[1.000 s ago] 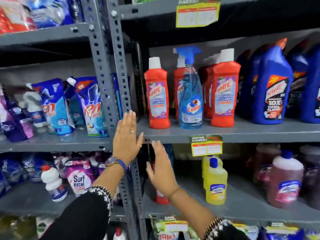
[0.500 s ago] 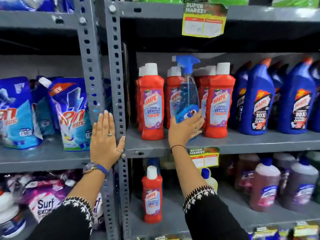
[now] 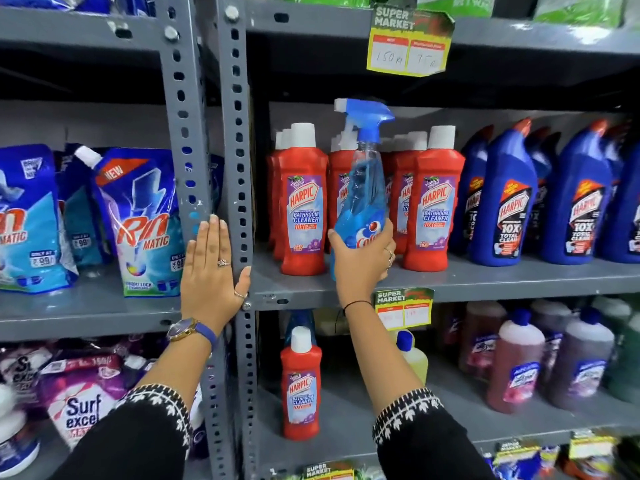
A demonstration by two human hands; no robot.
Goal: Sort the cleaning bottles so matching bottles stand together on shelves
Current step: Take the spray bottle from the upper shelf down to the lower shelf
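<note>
Right hand: the right hand (image 3: 362, 259) is wrapped around the lower body of the blue spray bottle (image 3: 363, 199), fingers closed on it, holding it tilted among the red bottles.
Left hand: the left hand (image 3: 211, 271) lies flat with fingers spread against the grey upright post (image 3: 239, 133); it holds nothing.
Spray bottle's place: at the front of the middle shelf (image 3: 485, 282), in front of the red Harpic bathroom cleaners (image 3: 434, 199); whether its base rests on the shelf is hidden by the hand.
Already sorted: the red cleaners stand grouped, and the blue Harpic bottles (image 3: 505, 199) stand together to their right.
Left to do: the spray bottle matches nothing beside it and seems to need another spot; a lone red Harpic bottle (image 3: 300, 382) stands on the lower shelf, apart from its group, near a yellow bottle (image 3: 414, 356) and the pinkish bottles (image 3: 516, 362).
Progress: judged early to midway.
</note>
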